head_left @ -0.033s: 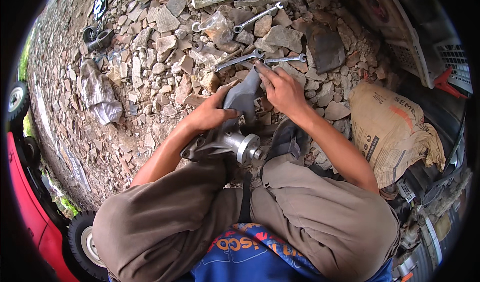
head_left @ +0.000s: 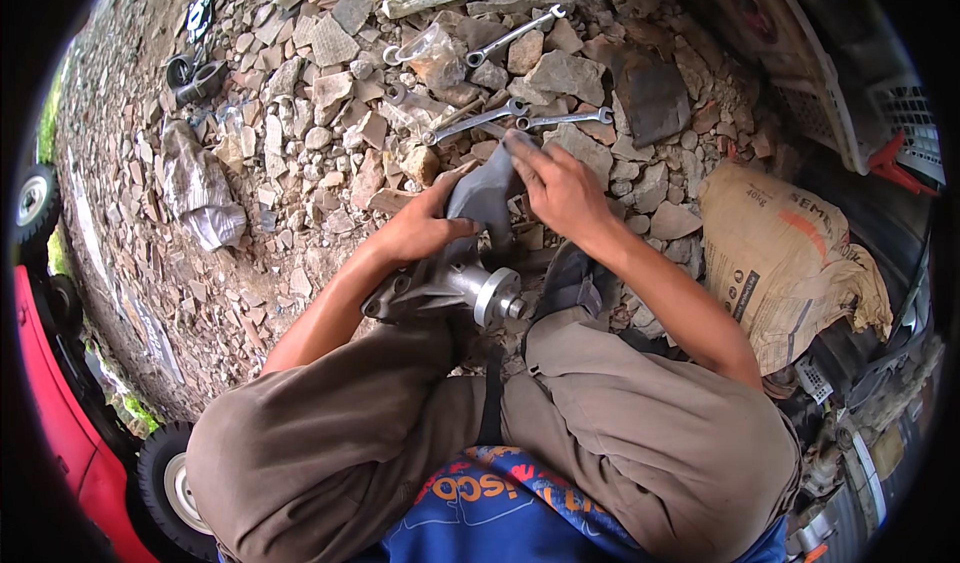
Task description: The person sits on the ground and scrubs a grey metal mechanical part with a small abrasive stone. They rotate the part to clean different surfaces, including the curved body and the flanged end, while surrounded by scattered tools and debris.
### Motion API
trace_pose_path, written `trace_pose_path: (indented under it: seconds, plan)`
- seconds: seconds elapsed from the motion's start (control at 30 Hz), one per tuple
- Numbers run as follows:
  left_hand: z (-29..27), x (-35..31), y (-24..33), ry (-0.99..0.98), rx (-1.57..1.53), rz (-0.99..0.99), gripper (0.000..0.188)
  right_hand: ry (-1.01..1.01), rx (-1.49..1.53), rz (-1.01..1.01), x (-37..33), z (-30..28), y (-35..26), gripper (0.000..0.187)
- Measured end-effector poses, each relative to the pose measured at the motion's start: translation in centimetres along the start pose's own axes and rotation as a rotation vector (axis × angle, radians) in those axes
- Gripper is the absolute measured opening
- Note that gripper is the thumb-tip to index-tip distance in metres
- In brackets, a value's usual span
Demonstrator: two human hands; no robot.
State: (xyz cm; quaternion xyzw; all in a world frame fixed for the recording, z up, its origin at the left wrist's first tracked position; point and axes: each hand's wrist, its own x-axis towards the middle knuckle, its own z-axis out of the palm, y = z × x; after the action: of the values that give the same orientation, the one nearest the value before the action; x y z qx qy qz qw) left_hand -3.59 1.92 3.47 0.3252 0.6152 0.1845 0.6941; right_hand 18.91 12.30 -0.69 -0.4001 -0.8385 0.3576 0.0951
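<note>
ground here is all loose rubble and broken tile, with a red vehicle (head_left: 62, 393) out at 8 o'clock and a brown paper sack (head_left: 790, 263) at 3 (clock centred on the part). the grey metal part (head_left: 482, 195) sits right in the middle, ahead of the knees, its shiny round fitting (head_left: 493, 298) at 6. can't tell what it's resting on underneath.

for fingertip work on that narrow 12 o'clock end, imo the left grip should carry all the steadying, so the right can go light. i'd brace the heavy fitting end too, since it could roll on you, and watch for sharp edges on bare skin.

pose-wise: left hand (head_left: 428, 228) comes in from 8, clamped on the part's left edge, thumb on top, fingers curled round the far side. right hand (head_left: 566, 185) reaches in from 4, wrist bent, fingers together and touching the tip; thumb's hidden, so can't tell if it's pinching. wrenches (head_left: 478, 121) lie just past it, 12 to 1.
</note>
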Motion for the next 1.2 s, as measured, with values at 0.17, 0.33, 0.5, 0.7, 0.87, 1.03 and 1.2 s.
trace_pose_path:
  seconds: [0.17,0.33,0.5,0.7,0.87,1.03,1.2]
  plan:
    - [0.1,-0.2,-0.1,0.001,-0.045,-0.006,0.085,-0.021,0.124,0.006,-1.0,0.1,-0.4,0.037]
    - [0.2,-0.1,0.3,-0.008,-0.020,-0.028,0.086,0.022,0.178,-0.036,-1.9,0.4,-1.8,0.037]
    - [0.1,-0.2,0.3,-0.013,-0.063,0.004,0.086,0.052,0.163,-0.015,-0.3,0.6,1.2,0.039]
    - [0.0,0.1,-0.6,-0.002,-0.008,-0.013,0.088,0.015,0.118,-0.091,-3.3,1.5,-0.9,0.041]
    - [0.1,0.3,-0.4,-0.034,-0.045,0.085,0.092,0.117,0.111,-0.033,-0.6,1.4,1.0,0.040]
    - [0.1,0.1,-0.4,-0.011,-0.013,0.125,0.098,0.128,0.132,-0.110,-2.7,2.1,-0.3,0.041]
    - [0.0,0.1,-0.7,-0.008,0.027,0.151,0.099,0.162,0.154,-0.109,-1.8,2.3,0.2,0.041]
